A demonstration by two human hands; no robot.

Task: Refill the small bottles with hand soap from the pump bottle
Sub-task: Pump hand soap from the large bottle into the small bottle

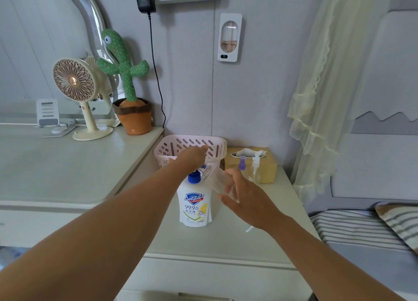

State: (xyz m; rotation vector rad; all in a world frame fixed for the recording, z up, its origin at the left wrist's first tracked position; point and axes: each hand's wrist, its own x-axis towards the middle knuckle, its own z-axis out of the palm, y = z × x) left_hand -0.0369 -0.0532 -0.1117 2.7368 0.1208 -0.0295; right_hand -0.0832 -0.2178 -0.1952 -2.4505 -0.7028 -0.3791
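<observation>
The white pump bottle [195,206] stands upright on the pale cabinet top [226,239], blue collar showing and label facing us. The left hand [192,158] sits right on top of it and covers the pump head completely, with only a sliver of the spout peeking out beneath the knuckles. We get the back of that hand. One fingertip pokes forward, fairly straight, but the others are on the far side, so I cannot tell whether they curl round the head or lie flat on it.

Just right of the pump bottle's neck, the right hand [244,194] grasps a small clear bottle [218,179], fingers and thumb wrapped round its lower end. It is tilted, neck end up and left, right at the spout. Whether neck and spout touch is lost under the left hand. The bottle is see-through and a little blurred, so any soap level inside is hard to make out.

Behind and right of the pump bottle stand a purple-capped bottle [242,162] and a white-pump bottle [256,163], lower halves hidden by the right hand, with a tissue box [269,171] behind them. Directly behind the pump bottle is a pink basket [217,142], its front wall partly blocked by the left hand. Right of the pump bottle's base, a thin white piece [248,229] sticks out from under the right wrist. Too little of it shows to name it.
</observation>
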